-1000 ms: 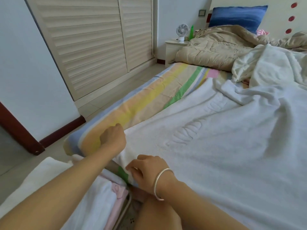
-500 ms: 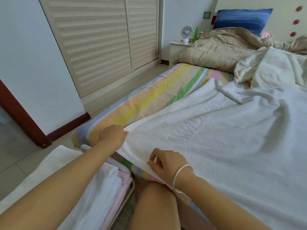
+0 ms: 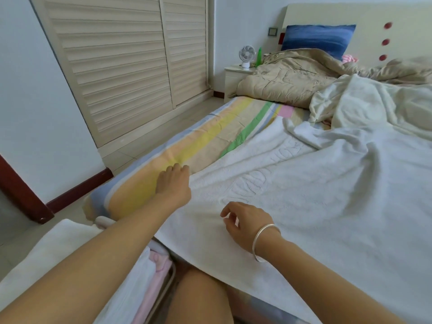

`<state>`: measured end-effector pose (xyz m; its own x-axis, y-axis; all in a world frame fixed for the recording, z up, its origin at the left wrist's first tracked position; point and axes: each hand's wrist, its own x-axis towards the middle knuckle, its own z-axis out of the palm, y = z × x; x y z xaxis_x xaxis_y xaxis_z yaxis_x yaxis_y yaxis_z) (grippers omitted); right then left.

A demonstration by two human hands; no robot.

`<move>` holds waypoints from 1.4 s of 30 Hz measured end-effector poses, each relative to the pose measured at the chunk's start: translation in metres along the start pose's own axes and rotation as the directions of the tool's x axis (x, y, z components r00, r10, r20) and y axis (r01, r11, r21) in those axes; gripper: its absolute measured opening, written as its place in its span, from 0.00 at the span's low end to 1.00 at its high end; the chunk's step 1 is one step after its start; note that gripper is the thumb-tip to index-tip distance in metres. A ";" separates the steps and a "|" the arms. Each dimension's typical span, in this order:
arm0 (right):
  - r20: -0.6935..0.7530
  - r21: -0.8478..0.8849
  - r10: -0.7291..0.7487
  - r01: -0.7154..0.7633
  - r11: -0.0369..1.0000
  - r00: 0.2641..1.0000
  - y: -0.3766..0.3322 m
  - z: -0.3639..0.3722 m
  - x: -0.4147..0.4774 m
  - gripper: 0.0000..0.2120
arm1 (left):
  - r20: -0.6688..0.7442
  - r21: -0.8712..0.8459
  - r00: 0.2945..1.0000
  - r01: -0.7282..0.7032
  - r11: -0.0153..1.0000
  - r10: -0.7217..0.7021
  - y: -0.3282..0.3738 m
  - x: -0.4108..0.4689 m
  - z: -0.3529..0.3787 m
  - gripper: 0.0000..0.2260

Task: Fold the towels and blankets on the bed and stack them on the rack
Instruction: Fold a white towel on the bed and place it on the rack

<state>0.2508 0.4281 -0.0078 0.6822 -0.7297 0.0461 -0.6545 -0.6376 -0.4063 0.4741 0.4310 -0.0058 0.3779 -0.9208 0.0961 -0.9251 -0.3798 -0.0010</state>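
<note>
While the white towel [image 3: 304, 206] lies spread across the bed [image 3: 205, 141], your left hand [image 3: 174, 183] bends its fingers at the towel's left edge, grip unclear; your right hand [image 3: 245, 224] hovers loosely curled, empty.

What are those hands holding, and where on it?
The right hand hovers loosely curled over the white towel, holding nothing. The left hand curls at its left edge; whether its grip has the edge cannot be told.

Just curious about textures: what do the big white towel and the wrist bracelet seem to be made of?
The white towel looks like cotton terry: matte, nubby pile with raised embossed lettering. The bracelet looks like polished silver-coloured metal, judging by its bright sheen; the exact metal cannot be told.
</note>
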 end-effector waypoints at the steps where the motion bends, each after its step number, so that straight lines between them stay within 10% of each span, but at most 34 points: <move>1: -0.009 -0.012 0.032 -0.032 0.999 0.999 0.009 -0.004 0.004 0.09 | 0.006 -0.066 0.999 -0.033 0.997 0.033 0.013 0.007 0.000 0.18; 15: -0.176 -0.090 0.297 -0.316 0.945 0.939 0.188 -0.075 0.188 0.12 | 0.103 -0.486 0.993 0.006 0.874 0.051 0.119 0.200 0.047 0.12; 23: -0.215 -0.098 0.446 -0.474 0.875 0.869 0.280 -0.093 0.381 0.21 | 0.347 -0.783 0.934 0.239 0.574 0.084 0.159 0.335 0.082 0.21; 30: -0.329 -0.104 0.708 -0.769 0.631 0.625 0.348 -0.073 0.474 0.31 | 0.299 -0.918 0.918 0.201 0.341 0.263 0.163 0.367 0.106 0.16; 37: -0.429 0.176 0.759 -0.778 0.603 0.490 0.359 -0.056 0.487 0.19 | 0.274 -0.881 0.877 0.064 0.469 0.395 0.157 0.364 0.113 0.16; 42: -0.462 0.591 0.696 -0.394 0.704 0.549 0.312 -0.085 0.516 0.15 | 0.111 -0.812 0.990 0.039 0.582 0.089 0.109 0.381 0.097 0.15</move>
<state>0.3705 -0.1683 -0.0334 -0.2315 -0.9588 0.1645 -0.5372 -0.0150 -0.8433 0.5212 0.0307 -0.0658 0.2955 -0.9552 -0.0158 -0.5542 -0.1849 0.8116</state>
